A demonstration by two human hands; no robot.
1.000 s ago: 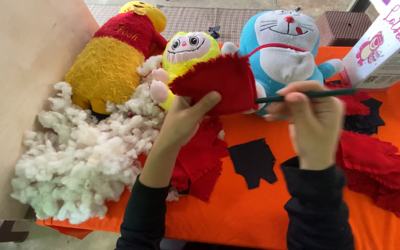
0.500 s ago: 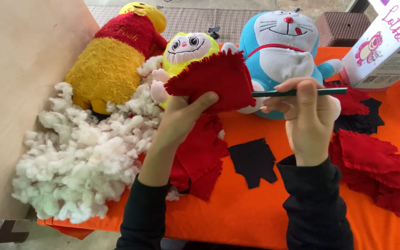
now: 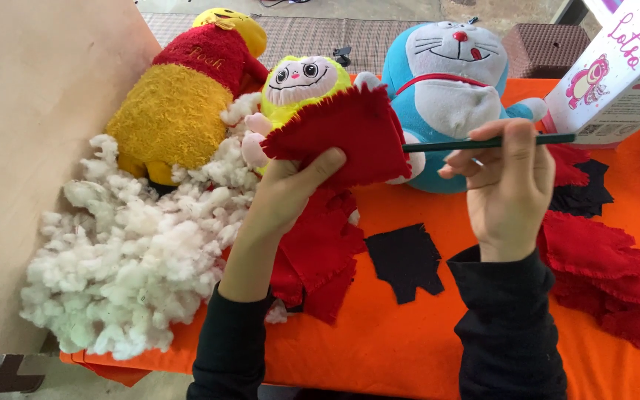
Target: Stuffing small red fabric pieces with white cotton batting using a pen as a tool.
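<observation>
Stick (image 3: pixel 483 142) tip hidden inside red felt pouch (image 3: pixel 350 137).

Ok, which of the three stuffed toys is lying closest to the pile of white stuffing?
The yellow bear in the red shirt, at far left; its lower body touches the white stuffing.

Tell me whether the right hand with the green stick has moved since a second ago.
Yes, slightly. The right hand with the green stick has shifted right, away from the blue cat plush; the stick's tip remains in the red fabric piece.
</observation>
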